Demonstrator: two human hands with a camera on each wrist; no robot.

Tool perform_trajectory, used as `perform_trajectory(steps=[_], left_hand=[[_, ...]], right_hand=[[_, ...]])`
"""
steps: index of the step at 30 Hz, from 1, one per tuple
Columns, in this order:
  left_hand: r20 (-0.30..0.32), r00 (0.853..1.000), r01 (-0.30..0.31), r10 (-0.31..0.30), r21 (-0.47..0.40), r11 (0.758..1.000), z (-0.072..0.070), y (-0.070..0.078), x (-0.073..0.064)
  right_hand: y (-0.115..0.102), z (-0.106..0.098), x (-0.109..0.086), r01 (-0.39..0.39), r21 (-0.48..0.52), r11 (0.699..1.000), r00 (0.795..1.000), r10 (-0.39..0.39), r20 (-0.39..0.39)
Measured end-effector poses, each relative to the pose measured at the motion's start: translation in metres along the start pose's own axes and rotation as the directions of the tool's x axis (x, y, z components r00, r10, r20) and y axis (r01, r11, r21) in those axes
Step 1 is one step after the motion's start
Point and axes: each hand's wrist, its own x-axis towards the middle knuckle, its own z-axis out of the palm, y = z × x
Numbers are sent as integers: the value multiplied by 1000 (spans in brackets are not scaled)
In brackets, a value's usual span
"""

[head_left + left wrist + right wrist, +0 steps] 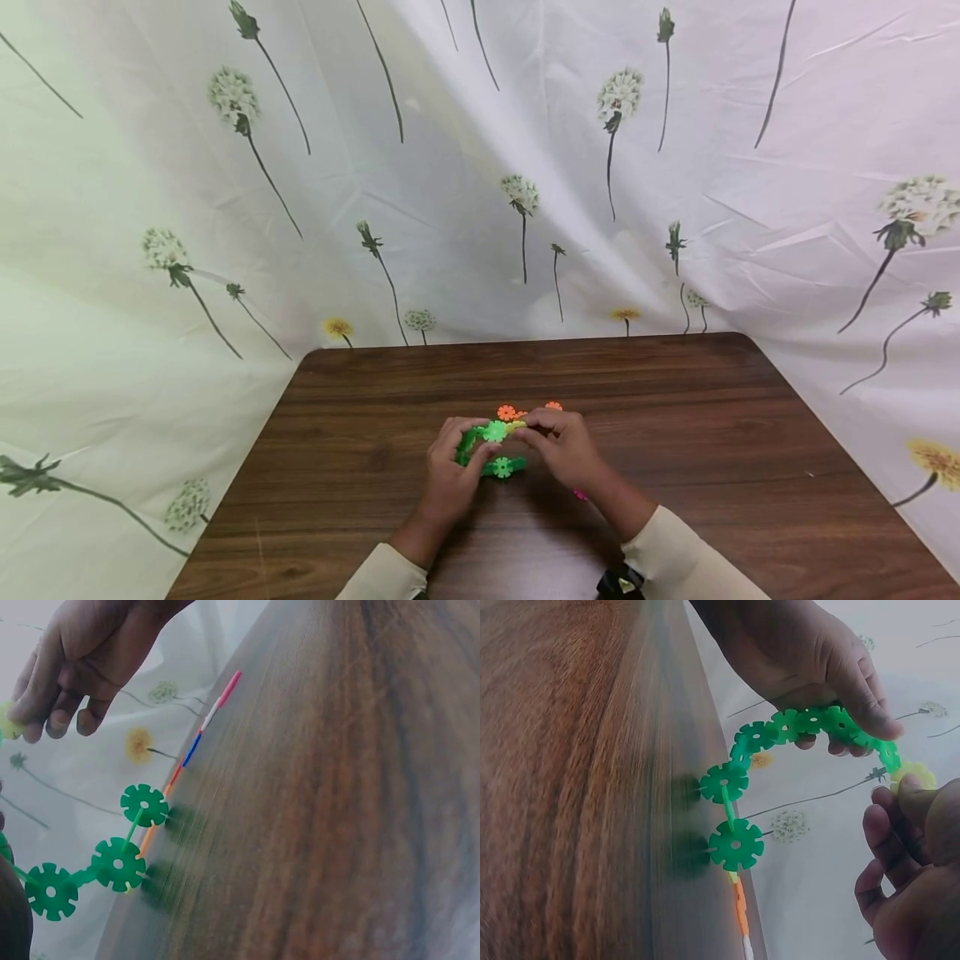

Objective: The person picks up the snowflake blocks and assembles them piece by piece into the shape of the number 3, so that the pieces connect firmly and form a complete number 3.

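Observation:
A curved chain of green flower-shaped linking discs [503, 467] is gripped by my left hand [448, 479], its thumb and fingers around the upper part. In the right wrist view the green chain [756, 736] arches away from that hand, with its lower discs close over the table. My right hand [573, 450] pinches a yellow linking disc [915, 776] between thumb and fingertips, right at the chain's upper end. The fingers cover part of this yellow disc. The right hand's other fingers curl loosely below it.
Behind the hands, orange discs [506, 412] lie on the brown wooden table [675, 392]. A pink piece [581, 495] shows beside the right forearm. Edge-on in the left wrist view, a blue piece [192, 748] lies in line with other coloured ones. Dandelion-print fabric [450, 167] hangs behind.

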Motion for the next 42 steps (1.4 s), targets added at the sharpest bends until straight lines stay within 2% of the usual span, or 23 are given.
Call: perform_trajectory(steps=[7,10,15,20,23,27,31,33,37,39,42], left_hand=[[-3,1000,5,-5,-36,999,0,-2,0],[-17,1000,-13,12,-54,998,0,-1,2],[-29,999,-46,45,-52,998,-1,1,2],[14,1000,-14,15,-66,998,-3,0,1],[36,999,14,-11,-97,995,-4,-4,1],[34,998,48,-44,-114,992,-5,-9,-1],[40,997,68,-64,-108,992,-3,-12,-3],[41,997,73,-68,-120,990,-2,-13,-3],[9,997,83,-83,-164,983,0,-16,-4],[-6,996,87,-89,-169,982,-1,-17,-4],[-26,996,84,-89,-153,985,-2,-19,-4]], right_hand=[[-1,6,-2,-22,43,999,1000,22,0],[1,9,-2,-10,41,999,1000,10,-13],[1,13,-4,-34,77,996,999,36,-21],[2,13,-4,-59,91,994,998,60,-10],[0,9,-4,-108,90,990,994,109,-14],[1,5,-3,-205,134,970,977,211,-28],[6,0,-2,-248,161,955,968,252,-5],[10,-5,-2,-252,128,959,968,250,30],[22,-16,1,-245,0,969,968,245,59],[30,-21,3,-256,-75,964,965,260,46],[41,-27,7,-301,-172,938,952,307,6]])
